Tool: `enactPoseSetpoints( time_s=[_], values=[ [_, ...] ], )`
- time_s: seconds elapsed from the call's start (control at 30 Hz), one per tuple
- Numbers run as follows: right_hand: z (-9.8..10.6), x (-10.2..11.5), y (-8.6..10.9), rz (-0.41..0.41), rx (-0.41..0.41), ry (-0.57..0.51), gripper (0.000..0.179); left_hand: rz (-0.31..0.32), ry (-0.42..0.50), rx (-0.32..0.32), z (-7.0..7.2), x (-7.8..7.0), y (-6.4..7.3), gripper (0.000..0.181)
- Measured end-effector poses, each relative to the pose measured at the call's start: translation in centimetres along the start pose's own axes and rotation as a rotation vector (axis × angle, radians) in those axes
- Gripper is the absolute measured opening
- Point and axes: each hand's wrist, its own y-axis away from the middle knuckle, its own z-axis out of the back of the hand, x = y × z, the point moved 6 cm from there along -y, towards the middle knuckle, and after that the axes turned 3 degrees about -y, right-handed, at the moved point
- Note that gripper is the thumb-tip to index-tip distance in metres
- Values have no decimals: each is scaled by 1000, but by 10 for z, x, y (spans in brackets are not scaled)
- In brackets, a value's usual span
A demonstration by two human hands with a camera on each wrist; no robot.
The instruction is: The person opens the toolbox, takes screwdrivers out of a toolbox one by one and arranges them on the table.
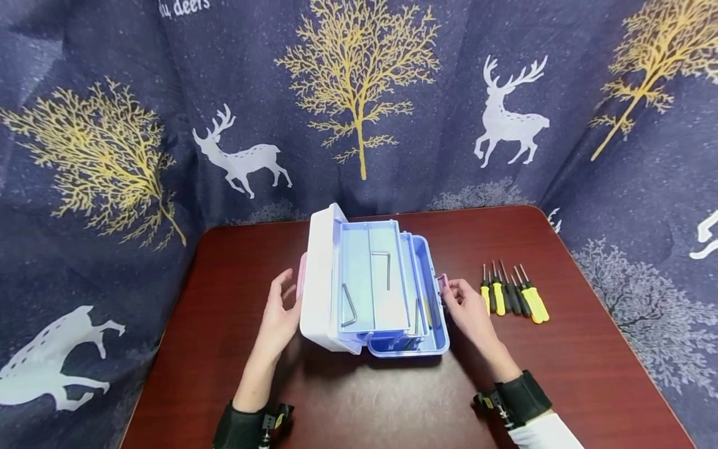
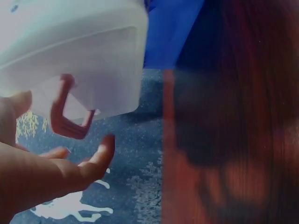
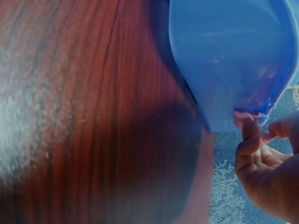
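An opened toolbox stands on the table, its white lid (image 1: 322, 280) swung to the left and its light-blue trays (image 1: 355, 255) spread in tiers over a blue bin (image 1: 440, 333). L-shaped hex keys (image 1: 389, 271) lie in the trays. Beside the lid is my left hand (image 1: 280, 315), fingers spread and loosely bent around a pink handle (image 2: 70, 128), with a gap showing between fingertips and handle in the left wrist view. At the bin's right side, my right hand (image 1: 468, 312) pinches a pink latch (image 3: 242, 119) between thumb and fingers.
Several screwdrivers (image 1: 513, 296) with yellow or black handles lie in a row right of the toolbox. The brown table (image 1: 392, 405) ends at a dark-blue curtain (image 1: 241, 206) printed with deer and trees.
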Motion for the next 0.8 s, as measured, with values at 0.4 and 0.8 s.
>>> enactPoseSetpoints(
  time_s=[0.4,0.8],
  values=[
    [-11,5,3,-14,21,-30,16,56,3,-11,-16,-8,-2,43],
    [-17,10,7,-33,33,-48,16,127,308,59,-35,-19,-2,32]
  ],
)
